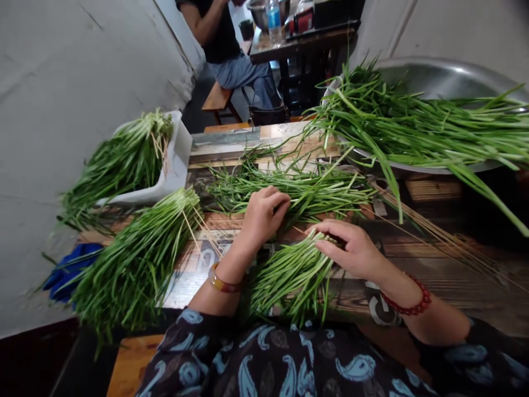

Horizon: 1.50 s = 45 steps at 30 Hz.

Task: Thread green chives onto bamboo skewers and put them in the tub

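My left hand (266, 215) is closed in a pinch at the near edge of a loose pile of garlic chives (330, 190). What its fingertips hold, if anything, is hidden. My right hand (349, 246) grips the pale cut ends of a smaller chive bunch (289, 278), whose green leaves fan toward my body. A thin stick tip pokes out beside the right fingers. To the left lies a large skewered chive bunch (140, 259), with bamboo skewers (202, 229) sticking out of its pale end.
A white plastic bin (177, 154) at left holds more skewered chives. A big steel basin (446, 74) heaped with chives stands at right. Loose bamboo skewers (442, 231) lie below it. A blue cloth item (70, 273) is at far left. Another person (223, 49) sits beyond the table.
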Each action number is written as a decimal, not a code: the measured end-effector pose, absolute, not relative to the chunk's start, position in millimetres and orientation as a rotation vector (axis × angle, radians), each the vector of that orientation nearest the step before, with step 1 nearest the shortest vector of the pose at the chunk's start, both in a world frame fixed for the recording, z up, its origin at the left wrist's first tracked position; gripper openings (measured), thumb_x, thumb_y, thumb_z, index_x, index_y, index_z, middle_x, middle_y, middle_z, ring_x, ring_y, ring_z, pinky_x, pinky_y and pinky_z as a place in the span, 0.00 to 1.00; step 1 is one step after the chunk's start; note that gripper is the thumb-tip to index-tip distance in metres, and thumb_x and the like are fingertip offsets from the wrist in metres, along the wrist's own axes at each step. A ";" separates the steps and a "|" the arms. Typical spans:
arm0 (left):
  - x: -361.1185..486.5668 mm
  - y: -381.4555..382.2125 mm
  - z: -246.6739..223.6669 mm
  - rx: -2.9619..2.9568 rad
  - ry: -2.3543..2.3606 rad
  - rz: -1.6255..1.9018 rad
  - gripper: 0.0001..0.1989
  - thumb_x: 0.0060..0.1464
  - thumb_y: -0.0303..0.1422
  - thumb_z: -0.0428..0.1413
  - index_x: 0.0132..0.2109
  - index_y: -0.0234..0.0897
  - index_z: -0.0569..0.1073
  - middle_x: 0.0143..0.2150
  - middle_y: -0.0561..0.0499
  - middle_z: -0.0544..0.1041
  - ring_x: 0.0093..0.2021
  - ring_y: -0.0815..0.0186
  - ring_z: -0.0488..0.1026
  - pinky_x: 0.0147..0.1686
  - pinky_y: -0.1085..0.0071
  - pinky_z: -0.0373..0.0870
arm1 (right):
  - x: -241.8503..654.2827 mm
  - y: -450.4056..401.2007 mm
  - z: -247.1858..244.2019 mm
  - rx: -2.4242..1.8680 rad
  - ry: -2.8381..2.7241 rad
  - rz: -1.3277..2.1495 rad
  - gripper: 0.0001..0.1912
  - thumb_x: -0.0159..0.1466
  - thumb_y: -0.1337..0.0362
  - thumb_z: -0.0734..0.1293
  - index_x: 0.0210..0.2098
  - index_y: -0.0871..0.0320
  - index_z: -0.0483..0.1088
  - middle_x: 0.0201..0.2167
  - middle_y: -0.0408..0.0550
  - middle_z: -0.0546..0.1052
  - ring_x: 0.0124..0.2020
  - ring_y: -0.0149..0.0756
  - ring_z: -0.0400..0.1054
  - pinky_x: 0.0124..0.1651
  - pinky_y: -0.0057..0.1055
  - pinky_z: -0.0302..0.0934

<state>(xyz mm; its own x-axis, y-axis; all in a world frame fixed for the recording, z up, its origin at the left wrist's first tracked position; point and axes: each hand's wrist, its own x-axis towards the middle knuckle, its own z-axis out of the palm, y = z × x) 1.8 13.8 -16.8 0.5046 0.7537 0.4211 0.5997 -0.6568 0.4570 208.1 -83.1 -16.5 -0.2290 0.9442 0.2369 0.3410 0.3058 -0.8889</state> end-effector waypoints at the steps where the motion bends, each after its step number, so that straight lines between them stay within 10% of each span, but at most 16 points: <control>1: 1.6 13.5 -17.5 2.586 1.174 0.832 0.07 0.61 0.30 0.55 0.37 0.36 0.77 0.34 0.48 0.76 0.36 0.65 0.71 0.38 0.68 0.62 | 208.3 -82.6 -15.9 -1.133 -1.763 0.920 0.08 0.64 0.65 0.66 0.41 0.56 0.76 0.38 0.48 0.82 0.40 0.36 0.76 0.46 0.32 0.69; 20: 3.1 0.8 0.6 2.146 1.004 0.634 0.14 0.62 0.32 0.51 0.47 0.35 0.80 0.29 0.50 0.72 0.30 0.70 0.68 0.30 0.76 0.62 | 205.4 -83.4 -23.7 -1.262 -1.710 0.721 0.06 0.65 0.66 0.66 0.37 0.56 0.75 0.34 0.47 0.83 0.35 0.35 0.78 0.42 0.30 0.72; 37: -1.5 -10.0 6.7 1.249 0.972 0.465 0.15 0.50 0.40 0.64 0.30 0.30 0.75 0.18 0.53 0.72 0.18 0.74 0.69 0.19 0.80 0.63 | 209.3 -88.9 -14.7 -1.367 -1.697 0.764 0.06 0.65 0.66 0.65 0.39 0.57 0.74 0.33 0.45 0.81 0.30 0.32 0.75 0.36 0.28 0.69; 45: 15.4 -11.6 -12.4 1.035 0.838 0.595 0.14 0.46 0.38 0.68 0.31 0.30 0.76 0.23 0.53 0.74 0.21 0.75 0.68 0.23 0.78 0.66 | 210.5 -84.9 -13.0 -1.213 -1.883 0.622 0.11 0.67 0.69 0.64 0.47 0.55 0.74 0.44 0.47 0.82 0.43 0.35 0.78 0.49 0.31 0.71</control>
<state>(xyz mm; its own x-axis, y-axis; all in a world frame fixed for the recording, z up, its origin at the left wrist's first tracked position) 15.4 -11.6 -12.4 0.5592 0.7673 -0.3139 -0.0428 0.4049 0.9134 210.5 -84.9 -13.0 -0.2262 0.9069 0.3553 0.5169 0.4210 -0.7454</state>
